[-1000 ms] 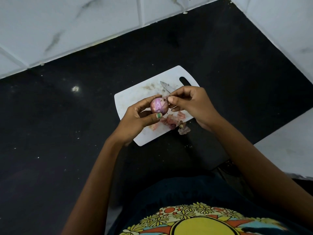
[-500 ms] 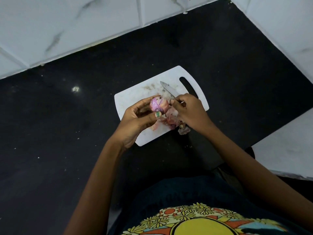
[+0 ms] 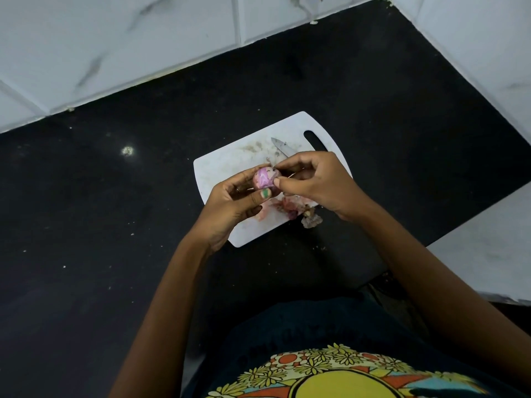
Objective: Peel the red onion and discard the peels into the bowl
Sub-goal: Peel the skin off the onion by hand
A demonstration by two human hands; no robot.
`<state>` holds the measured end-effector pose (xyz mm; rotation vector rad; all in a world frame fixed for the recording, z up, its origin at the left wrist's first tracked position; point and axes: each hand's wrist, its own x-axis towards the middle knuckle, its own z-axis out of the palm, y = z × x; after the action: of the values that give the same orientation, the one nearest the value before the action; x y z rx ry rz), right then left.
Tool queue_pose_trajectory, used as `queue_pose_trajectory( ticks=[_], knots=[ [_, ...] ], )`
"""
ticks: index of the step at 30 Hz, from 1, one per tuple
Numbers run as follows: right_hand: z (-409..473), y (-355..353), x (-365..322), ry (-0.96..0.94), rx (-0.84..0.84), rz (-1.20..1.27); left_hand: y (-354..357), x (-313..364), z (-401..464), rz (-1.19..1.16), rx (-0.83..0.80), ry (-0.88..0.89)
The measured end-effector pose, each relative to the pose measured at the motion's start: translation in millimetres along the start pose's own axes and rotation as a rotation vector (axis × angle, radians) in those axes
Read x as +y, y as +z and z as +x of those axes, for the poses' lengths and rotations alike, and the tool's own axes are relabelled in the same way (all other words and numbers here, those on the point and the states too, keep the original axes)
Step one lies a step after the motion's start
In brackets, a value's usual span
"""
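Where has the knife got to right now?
In the head view the knife lies on the white cutting board, toward its far right end near the handle slot, its handle hidden behind the right hand.

The red onion (image 3: 266,178) shows pink-purple with white swirls. The thumbnail (image 3: 265,193) beside it is painted green. Pale pink and reddish peels (image 3: 290,206) lie on the white cutting board (image 3: 227,168). The desk (image 3: 115,225) is black with pale specks. The tiles (image 3: 115,38) are white, grey-veined.
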<state>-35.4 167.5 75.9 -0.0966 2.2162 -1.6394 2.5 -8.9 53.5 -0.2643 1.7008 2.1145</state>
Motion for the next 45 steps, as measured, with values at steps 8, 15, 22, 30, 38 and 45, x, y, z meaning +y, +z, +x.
queue_pose_trajectory(
  ticks=[8,15,22,30,38,45],
  knots=[
    [1.9,-1.7,2.2,-0.025,0.091,0.034,-0.8,-1.1,0.6,-0.009,-0.018,-0.014],
    [1.0,0.0,6.4,0.014,0.018,0.021,-1.5,-2.2,1.6,0.012,0.012,-0.012],
    [2.9,-2.8,3.6,0.054,0.006,0.074,-3.0,-3.5,0.8,0.029,-0.029,-0.013],
    [1.4,-4.9,3.5,0.063,-0.036,0.075,-2.4,-2.5,0.3,0.032,-0.046,-0.02],
    [3.9,-3.5,2.6,0.038,-0.01,0.038,-4.2,-2.9,0.0,0.035,-0.053,-0.018],
    [3.8,-4.6,6.5,0.085,0.002,0.119,-2.2,-2.6,1.4,0.029,-0.041,-0.035]
  ],
)
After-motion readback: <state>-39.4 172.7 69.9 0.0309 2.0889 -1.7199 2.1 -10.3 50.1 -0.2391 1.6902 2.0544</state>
